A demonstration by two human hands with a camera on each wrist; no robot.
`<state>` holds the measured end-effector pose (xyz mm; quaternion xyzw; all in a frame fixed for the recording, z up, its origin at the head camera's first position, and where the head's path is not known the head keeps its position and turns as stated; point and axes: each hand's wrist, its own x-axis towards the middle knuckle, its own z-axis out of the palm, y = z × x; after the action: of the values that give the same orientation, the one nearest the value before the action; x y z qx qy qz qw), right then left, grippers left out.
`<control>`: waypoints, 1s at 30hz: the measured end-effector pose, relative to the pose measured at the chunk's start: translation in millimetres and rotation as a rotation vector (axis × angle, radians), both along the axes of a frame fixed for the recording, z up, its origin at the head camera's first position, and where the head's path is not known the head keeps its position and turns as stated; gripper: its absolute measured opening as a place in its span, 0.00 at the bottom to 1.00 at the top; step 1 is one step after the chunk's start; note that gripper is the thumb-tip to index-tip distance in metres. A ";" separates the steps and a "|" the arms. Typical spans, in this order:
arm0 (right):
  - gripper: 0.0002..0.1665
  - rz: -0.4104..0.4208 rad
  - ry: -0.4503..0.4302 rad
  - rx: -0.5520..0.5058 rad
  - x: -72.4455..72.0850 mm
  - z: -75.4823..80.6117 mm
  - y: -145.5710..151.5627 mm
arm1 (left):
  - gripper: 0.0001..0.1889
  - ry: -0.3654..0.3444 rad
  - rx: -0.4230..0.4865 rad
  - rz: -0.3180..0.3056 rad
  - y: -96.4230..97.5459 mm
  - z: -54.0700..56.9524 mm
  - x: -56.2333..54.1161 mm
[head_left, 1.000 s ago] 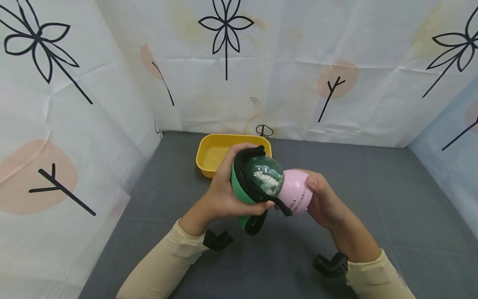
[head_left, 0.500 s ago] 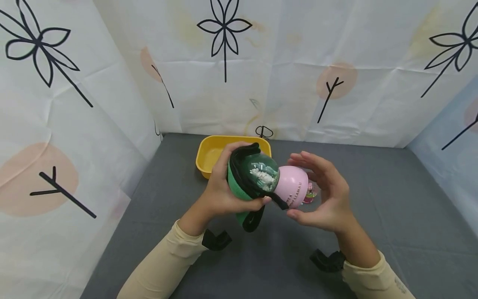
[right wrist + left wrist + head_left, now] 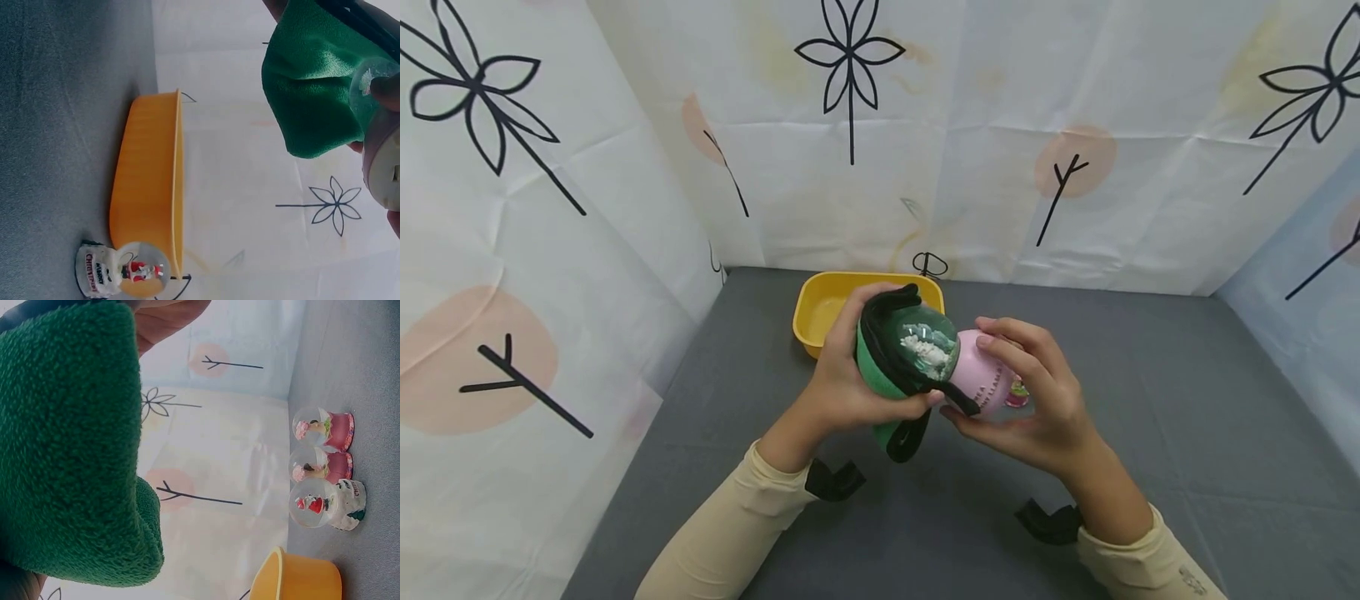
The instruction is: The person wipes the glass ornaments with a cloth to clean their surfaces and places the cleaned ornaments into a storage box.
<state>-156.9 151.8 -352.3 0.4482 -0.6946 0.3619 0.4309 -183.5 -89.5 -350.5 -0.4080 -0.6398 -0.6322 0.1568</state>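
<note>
A snow globe (image 3: 981, 371) with a pink lettered base and white figures inside its clear dome is held tilted above the table. My left hand (image 3: 846, 392) grips a green plush cloth (image 3: 75, 450) with black edging, wrapped against the dome. Around the pink base curl the fingers and thumb of my right hand (image 3: 1045, 408), thumb below and fingers over the top. In the right wrist view the base's pale underside (image 3: 384, 169) shows beside the cloth. The far side of the dome is hidden by the cloth.
On the grey table (image 3: 1150, 400), a yellow tub (image 3: 820, 308) stands behind my left hand. Two pink-based snow globes (image 3: 340, 431) and a white-based Santa snow globe (image 3: 347, 503) stand in a row near it. Patterned white fabric (image 3: 1000, 100) walls the table's back and sides.
My right hand let go of the pink base, opened beside it, then closed round it again from the right. My left hand with the cloth shifted slightly left.
</note>
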 end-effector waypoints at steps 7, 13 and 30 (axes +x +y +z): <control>0.35 -0.024 0.044 -0.023 0.3 4.3 -3.3 | 0.54 -0.012 -0.027 0.008 1.4 0.6 0.7; 0.36 -0.031 0.022 -0.032 -0.2 5.8 -2.3 | 0.53 -0.040 -0.041 0.009 1.9 0.1 0.5; 0.43 0.302 -0.395 -0.116 -0.2 0.0 11.0 | 0.52 -0.066 -0.078 -0.028 2.5 0.8 5.0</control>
<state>-157.2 162.8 -352.4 0.4421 -0.6685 0.5420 0.2529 -178.5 -87.0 -349.8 -0.4017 -0.6631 -0.6219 0.1107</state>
